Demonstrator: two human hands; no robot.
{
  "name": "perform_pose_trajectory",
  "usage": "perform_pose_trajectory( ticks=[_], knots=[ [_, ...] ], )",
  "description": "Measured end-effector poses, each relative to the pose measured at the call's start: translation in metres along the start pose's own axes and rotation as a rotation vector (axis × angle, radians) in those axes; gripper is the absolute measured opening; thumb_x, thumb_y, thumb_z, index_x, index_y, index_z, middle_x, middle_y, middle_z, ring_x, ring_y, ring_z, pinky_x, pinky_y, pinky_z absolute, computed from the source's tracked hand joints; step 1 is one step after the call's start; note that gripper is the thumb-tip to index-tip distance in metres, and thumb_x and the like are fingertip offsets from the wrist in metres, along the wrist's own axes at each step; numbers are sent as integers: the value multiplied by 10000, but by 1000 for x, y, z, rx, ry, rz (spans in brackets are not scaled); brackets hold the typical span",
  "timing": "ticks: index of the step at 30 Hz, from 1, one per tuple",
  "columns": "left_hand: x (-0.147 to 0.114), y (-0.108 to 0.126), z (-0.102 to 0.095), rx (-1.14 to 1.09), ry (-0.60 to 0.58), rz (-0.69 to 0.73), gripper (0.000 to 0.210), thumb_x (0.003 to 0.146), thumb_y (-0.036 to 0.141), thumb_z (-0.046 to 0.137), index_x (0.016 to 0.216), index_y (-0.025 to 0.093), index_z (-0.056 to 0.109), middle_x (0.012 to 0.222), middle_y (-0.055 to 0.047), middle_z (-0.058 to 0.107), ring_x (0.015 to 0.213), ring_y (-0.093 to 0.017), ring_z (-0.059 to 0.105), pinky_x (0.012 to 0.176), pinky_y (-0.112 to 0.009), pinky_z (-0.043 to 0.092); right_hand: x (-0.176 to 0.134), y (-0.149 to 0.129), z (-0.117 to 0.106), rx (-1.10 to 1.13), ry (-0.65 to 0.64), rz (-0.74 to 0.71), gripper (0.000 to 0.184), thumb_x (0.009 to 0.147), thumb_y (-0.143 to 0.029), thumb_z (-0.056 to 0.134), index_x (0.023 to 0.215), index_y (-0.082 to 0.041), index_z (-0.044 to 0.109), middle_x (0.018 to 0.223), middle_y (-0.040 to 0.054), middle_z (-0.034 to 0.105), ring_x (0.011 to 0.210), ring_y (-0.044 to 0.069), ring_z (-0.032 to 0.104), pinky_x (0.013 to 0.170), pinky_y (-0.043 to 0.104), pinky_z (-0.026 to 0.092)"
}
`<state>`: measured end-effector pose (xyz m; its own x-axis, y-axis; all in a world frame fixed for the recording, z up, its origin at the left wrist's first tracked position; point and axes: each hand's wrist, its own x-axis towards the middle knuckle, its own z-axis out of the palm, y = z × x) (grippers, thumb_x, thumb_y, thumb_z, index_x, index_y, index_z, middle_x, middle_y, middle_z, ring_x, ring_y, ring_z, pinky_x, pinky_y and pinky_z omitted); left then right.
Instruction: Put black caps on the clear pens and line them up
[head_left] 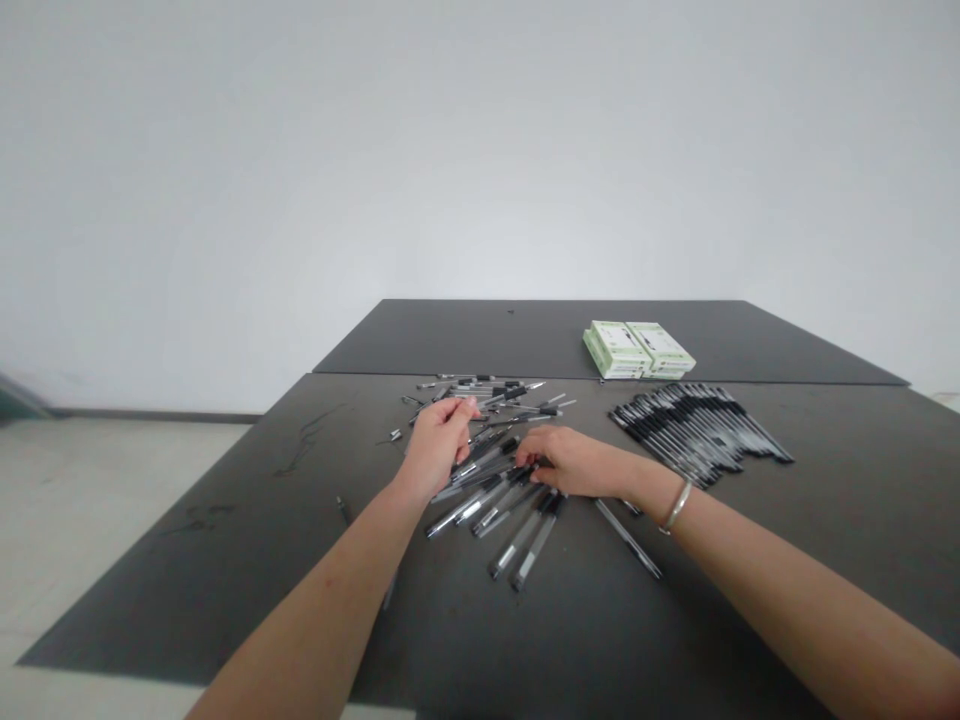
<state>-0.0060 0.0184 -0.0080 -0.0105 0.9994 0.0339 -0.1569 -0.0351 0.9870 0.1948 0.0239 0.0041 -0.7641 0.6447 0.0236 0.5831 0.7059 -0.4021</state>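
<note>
Loose gel pens with clear barrels and black grips lie in a messy pile in front of me. My left hand is over the left side of the pile, its thumb and fingers pinched together; whatever is between them is hidden. To its right, my right hand reaches down into the pile with fingers curled around a pen near its dark grip. Thinner parts and more pens are scattered just beyond my left hand. A single pen lies apart, below my right wrist.
A neat row of pens lies side by side at the right. Behind it, green and white boxes are stacked on the far dark table. A seam separates that from the near table. A white wall stands behind.
</note>
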Motion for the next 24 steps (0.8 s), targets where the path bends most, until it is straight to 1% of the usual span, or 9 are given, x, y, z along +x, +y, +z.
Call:
perform_pose_trajectory(
  ticks=[3,7,12,17,19,21,24],
  knots=[
    [1,1,0,-19,4,3,341,764,476,655,732,148,569,395,121,274,327,-37,209,314,-158,233,-1,-1,-2,10,-17,42,209,722,-70,649,923,-130,651,904,71,659,812,176,583,727,258,438],
    [1,1,0,-35,4,16,341,762,472,660,735,143,573,402,120,271,335,-37,206,309,-153,241,-2,3,-1,38,-40,88,160,720,-88,652,871,-140,646,806,41,647,716,149,564,646,229,413],
    [0,2,-1,-71,11,15,328,754,452,675,725,144,568,413,119,267,344,-37,202,306,-147,243,-4,9,0,91,-44,63,128,777,-149,627,895,-153,676,817,41,674,695,143,590,635,222,416],
    [1,4,-2,-115,54,37,327,749,444,687,721,139,571,412,118,272,347,-35,200,306,-144,242,-10,10,-5,80,-21,43,166,783,-137,596,910,-148,703,863,62,696,735,159,615,662,231,436],
    [2,5,-3,-132,70,49,323,751,435,690,720,135,572,413,116,279,347,-33,199,303,-141,239,-11,10,-6,70,14,56,181,771,-130,592,909,-149,707,839,58,696,714,157,613,644,228,436],
    [2,6,-3,-147,87,59,322,748,427,694,715,132,570,410,116,283,345,-30,197,299,-138,234,-8,11,-8,34,80,80,189,768,-116,577,900,-146,708,801,54,689,685,154,605,634,229,434],
    [2,8,-3,-164,112,70,327,737,423,705,701,129,567,401,116,290,339,-25,199,296,-135,234,3,12,-8,-61,198,119,227,781,-69,525,893,-129,714,834,75,689,715,163,607,680,248,440]
  ],
)
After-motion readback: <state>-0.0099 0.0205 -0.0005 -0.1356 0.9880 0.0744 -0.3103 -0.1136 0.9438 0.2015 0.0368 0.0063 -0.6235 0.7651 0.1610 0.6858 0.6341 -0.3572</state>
